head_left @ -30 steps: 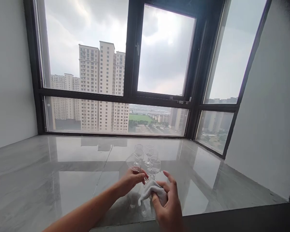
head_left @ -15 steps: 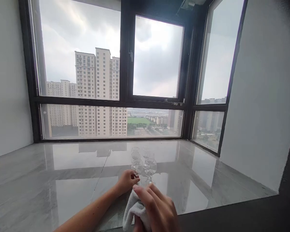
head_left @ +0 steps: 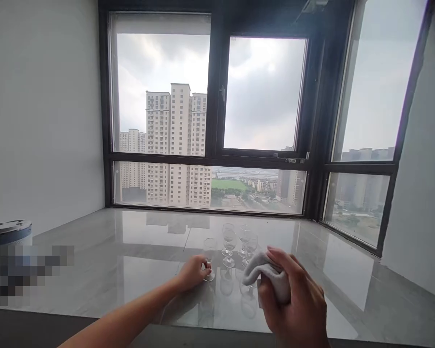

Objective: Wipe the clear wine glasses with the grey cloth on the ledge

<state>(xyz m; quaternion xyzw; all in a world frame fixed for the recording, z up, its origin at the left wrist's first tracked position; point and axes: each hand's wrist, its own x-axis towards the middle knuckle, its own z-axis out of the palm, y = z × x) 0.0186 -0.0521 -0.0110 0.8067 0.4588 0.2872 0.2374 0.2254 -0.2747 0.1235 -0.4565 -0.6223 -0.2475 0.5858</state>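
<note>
A broad dark-framed window (head_left: 213, 121) looks out on pale apartment towers (head_left: 180, 135), above a glossy grey window ledge (head_left: 101, 261) where a person handles glassware with bare hands. At the far left of the ledge stands a lidded container (head_left: 10, 233), partly blurred out.

In the foreground, the right hand (head_left: 299, 295) is raised at the right, its fingers bunched around a crumpled whitish cloth (head_left: 271, 275). The left hand (head_left: 193, 273) reaches in from the lower left, thumb and fingers pinched narrow at the stem of a stemmed glass (head_left: 210, 244). That glass stands upright, its long axis vertical, bowl above the fingers and foot just below them, apparently resting on the ledge.

The left hand is the nearer, in contact with the glass; from the right hand's fingers and the cloth, the glass lies to the left, well apart. Other upright glasses (head_left: 229, 239) cluster beyond and between the hands, just right of the held one; a glass foot (head_left: 253, 285) shows beneath the cloth, the rest of it hidden.
</note>
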